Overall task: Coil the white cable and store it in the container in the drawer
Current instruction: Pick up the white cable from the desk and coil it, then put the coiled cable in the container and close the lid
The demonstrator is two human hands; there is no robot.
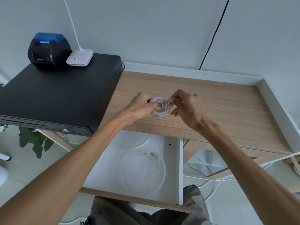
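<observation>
The white cable [160, 106] is wound into a small round coil of several loops, held just above the wooden desk top [227, 108]. My left hand [139, 106] grips the coil's left side, fingers through its middle. My right hand [188, 108] pinches the coil's right side. Below the desk edge the white drawer [105, 168] stands pulled out. Inside it sits a clear round container [142, 171] with small printed figures on its rim, nothing in it. A clear round lid [134, 140] lies behind it, partly under the desk edge.
A black cash drawer box [53, 98] fills the desk's left part, with a black and blue printer [48, 49] and a white lamp base [80, 58] on it. A white raised rim [276, 101] borders the desk's right side. Loose white cords [219, 179] trail on the floor.
</observation>
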